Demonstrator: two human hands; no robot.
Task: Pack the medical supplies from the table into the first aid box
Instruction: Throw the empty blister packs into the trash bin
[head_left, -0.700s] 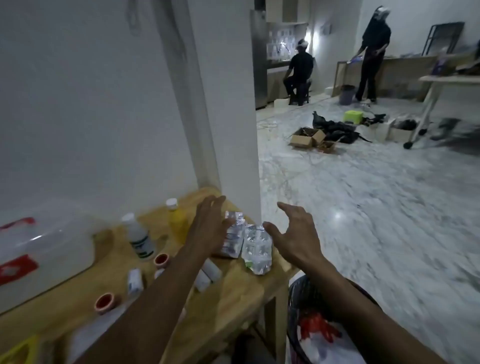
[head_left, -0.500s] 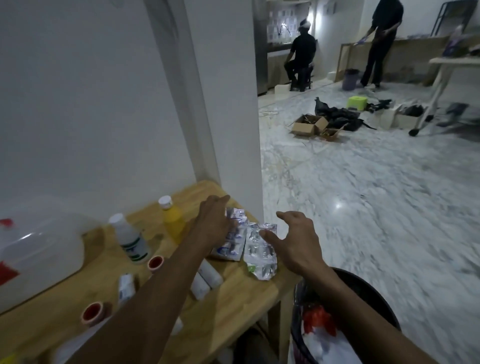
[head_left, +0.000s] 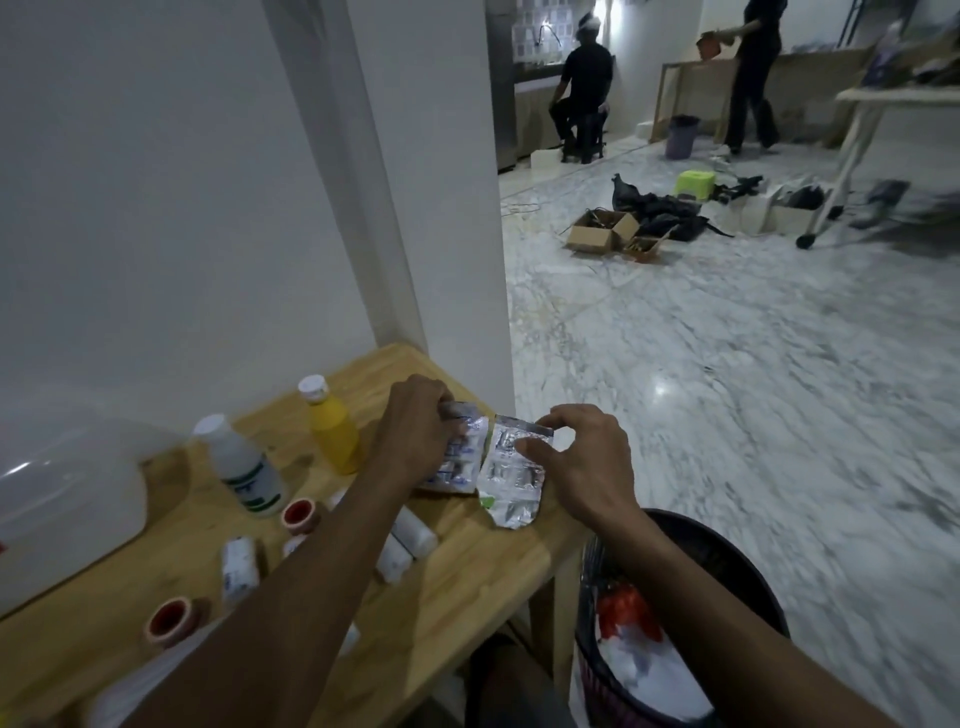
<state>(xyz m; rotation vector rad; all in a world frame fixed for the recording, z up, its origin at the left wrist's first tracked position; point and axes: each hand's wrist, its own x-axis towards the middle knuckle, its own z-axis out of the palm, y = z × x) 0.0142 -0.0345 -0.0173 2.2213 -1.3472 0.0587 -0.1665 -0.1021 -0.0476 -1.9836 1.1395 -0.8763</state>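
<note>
Both hands work at the far corner of the wooden bench (head_left: 467, 566): the left hand (head_left: 415, 431) curls its fingers onto one foil blister pack (head_left: 460, 462), and the right hand (head_left: 582, 462) pinches the top edge of a second blister pack (head_left: 511, 486) just beside it — both packs lie on the wood. At nine o'clock from the hands stand a yellow bottle (head_left: 332, 431) and a white bottle (head_left: 244, 467); the translucent first aid box (head_left: 57, 499) sits further left. Bandage rolls (head_left: 239, 569) and red tape rolls (head_left: 298, 514) lie nearer — at seven o'clock.
</note>
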